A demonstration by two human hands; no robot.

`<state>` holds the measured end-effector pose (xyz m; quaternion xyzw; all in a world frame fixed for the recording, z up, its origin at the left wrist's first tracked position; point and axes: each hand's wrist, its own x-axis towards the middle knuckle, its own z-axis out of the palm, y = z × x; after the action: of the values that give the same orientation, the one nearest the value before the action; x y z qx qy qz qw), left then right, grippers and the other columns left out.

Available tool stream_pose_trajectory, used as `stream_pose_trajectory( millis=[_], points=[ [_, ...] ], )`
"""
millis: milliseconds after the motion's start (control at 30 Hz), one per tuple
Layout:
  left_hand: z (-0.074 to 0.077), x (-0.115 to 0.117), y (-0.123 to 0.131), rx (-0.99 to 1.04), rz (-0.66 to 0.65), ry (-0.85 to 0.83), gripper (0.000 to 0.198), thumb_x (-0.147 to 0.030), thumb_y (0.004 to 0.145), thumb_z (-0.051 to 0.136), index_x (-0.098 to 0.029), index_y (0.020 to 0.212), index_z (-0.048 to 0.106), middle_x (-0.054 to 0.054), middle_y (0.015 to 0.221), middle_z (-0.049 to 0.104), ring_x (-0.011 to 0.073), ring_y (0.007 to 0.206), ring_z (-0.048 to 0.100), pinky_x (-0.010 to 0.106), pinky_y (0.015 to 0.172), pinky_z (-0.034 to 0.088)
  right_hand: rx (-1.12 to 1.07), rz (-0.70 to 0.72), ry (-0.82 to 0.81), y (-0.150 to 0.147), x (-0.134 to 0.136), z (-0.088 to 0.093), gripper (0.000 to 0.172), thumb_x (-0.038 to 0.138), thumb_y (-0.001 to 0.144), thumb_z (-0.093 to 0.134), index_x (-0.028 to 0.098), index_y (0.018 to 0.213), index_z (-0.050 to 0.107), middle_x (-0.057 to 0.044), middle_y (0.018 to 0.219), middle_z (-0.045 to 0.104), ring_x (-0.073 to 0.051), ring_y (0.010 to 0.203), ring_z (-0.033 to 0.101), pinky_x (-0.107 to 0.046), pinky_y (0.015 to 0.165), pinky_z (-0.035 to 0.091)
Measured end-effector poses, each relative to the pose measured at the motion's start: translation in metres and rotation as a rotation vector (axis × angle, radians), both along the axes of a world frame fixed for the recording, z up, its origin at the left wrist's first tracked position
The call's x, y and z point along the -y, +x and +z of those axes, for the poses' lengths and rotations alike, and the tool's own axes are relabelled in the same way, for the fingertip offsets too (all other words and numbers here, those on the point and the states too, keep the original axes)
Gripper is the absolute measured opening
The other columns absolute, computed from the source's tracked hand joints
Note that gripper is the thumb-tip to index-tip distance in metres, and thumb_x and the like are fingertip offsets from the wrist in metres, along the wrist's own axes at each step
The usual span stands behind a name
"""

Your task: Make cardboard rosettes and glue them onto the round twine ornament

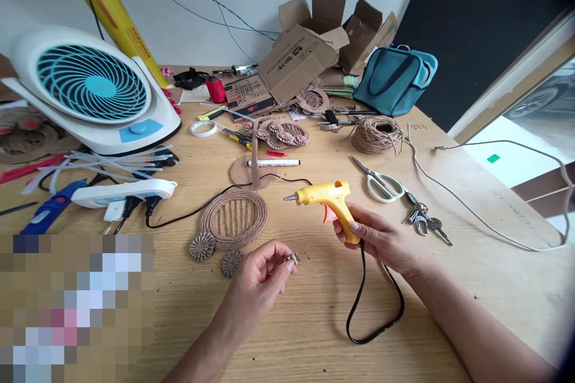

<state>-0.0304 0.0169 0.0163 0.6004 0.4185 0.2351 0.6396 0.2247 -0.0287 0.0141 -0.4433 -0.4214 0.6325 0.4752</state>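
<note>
My left hand (265, 272) pinches a small corrugated cardboard piece (293, 258) between thumb and fingers, which cover most of it. In my right hand (377, 236) is a yellow hot glue gun (327, 194) with an orange trigger, its nozzle pointing left. Its black cord loops down beneath my wrist. Beyond my left hand lies a ring of coiled twine (204, 218) with strands across its middle. Against its lower left edge rests a pleated cardboard rosette (202, 246). A second rosette (230, 263) lies just beside my left hand, partly covered by it.
Scissors (384, 187) and keys (422, 218) lie right of the glue gun, with a twine ball (377, 133) behind. At left stand a fan (96, 93) and a power strip (123, 192). A marker (274, 163) lies on a cardboard disc. Cardboard boxes (299, 63) and a teal bag (395, 81) sit behind.
</note>
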Motion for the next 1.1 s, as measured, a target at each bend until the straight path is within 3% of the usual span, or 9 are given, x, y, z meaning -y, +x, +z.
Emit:
stream_pose_trajectory(
  millis=[233, 533, 733, 833, 933, 1000, 1100],
  points=[
    [-0.002, -0.002, -0.001, -0.012, -0.002, 0.011, 0.017, -0.032, 0.082, 0.06, -0.016, 0.078, 0.059, 0.0, 0.071, 0.061, 0.0074, 0.054, 0.046, 0.019, 0.05, 0.037, 0.051, -0.017, 0.056, 0.003, 0.001, -0.007, 0.03, 0.039, 0.096, 0.059, 0.022, 0.121, 0.061, -0.005, 0.097, 0.058, -0.014, 0.083, 0.049, -0.027, 0.072, 0.037],
    [-0.004, -0.002, 0.0, 0.027, 0.004, -0.007, 0.016, -0.031, 0.082, 0.061, -0.016, 0.079, 0.059, 0.0, 0.072, 0.062, 0.0063, 0.053, 0.044, 0.018, 0.048, 0.034, 0.147, -0.045, 0.12, 0.002, 0.001, -0.004, 0.034, 0.04, 0.095, 0.06, 0.022, 0.124, 0.062, -0.004, 0.096, 0.054, -0.013, 0.079, 0.043, -0.026, 0.067, 0.036],
    [-0.004, -0.002, -0.002, 0.096, 0.045, -0.041, 0.016, -0.031, 0.085, 0.062, -0.016, 0.082, 0.06, 0.001, 0.074, 0.065, 0.0049, 0.052, 0.043, 0.017, 0.046, 0.031, -0.044, -0.284, 0.147, 0.008, 0.008, -0.001, 0.021, 0.038, 0.09, 0.065, 0.022, 0.103, 0.068, 0.0, 0.083, 0.047, -0.011, 0.067, 0.039, -0.025, 0.056, 0.031],
    [-0.003, -0.003, -0.002, 0.114, 0.07, -0.059, 0.015, -0.031, 0.084, 0.062, -0.016, 0.082, 0.06, 0.001, 0.072, 0.065, 0.0047, 0.051, 0.043, 0.017, 0.045, 0.031, -0.103, -0.206, 0.107, 0.007, 0.011, 0.002, 0.02, 0.039, 0.09, 0.064, 0.019, 0.088, 0.066, 0.0, 0.078, 0.043, -0.011, 0.063, 0.036, -0.025, 0.053, 0.03],
    [-0.003, -0.004, -0.003, 0.121, 0.096, -0.07, 0.015, -0.031, 0.084, 0.063, -0.016, 0.083, 0.06, 0.001, 0.072, 0.065, 0.0047, 0.051, 0.043, 0.017, 0.045, 0.03, -0.175, -0.162, 0.038, 0.0, 0.013, 0.003, 0.026, 0.044, 0.093, 0.058, 0.02, 0.09, 0.067, 0.0, 0.075, 0.043, -0.012, 0.062, 0.037, -0.027, 0.055, 0.035],
    [-0.003, -0.004, -0.003, 0.123, 0.111, -0.072, 0.016, -0.031, 0.084, 0.063, -0.016, 0.082, 0.06, 0.0, 0.07, 0.064, 0.0046, 0.05, 0.043, 0.017, 0.045, 0.03, -0.211, -0.176, 0.025, -0.004, 0.014, 0.004, 0.026, 0.044, 0.092, 0.058, 0.021, 0.098, 0.069, -0.002, 0.079, 0.047, -0.012, 0.063, 0.039, -0.027, 0.056, 0.037],
    [-0.002, -0.004, -0.004, 0.127, 0.121, -0.079, 0.016, -0.031, 0.083, 0.065, -0.016, 0.08, 0.06, 0.0, 0.071, 0.064, 0.0044, 0.05, 0.043, 0.017, 0.045, 0.03, -0.197, -0.199, 0.048, -0.008, 0.014, 0.005, 0.031, 0.04, 0.087, 0.064, 0.023, 0.114, 0.067, -0.006, 0.104, 0.055, -0.011, 0.065, 0.04, -0.025, 0.047, 0.029]
  ],
)
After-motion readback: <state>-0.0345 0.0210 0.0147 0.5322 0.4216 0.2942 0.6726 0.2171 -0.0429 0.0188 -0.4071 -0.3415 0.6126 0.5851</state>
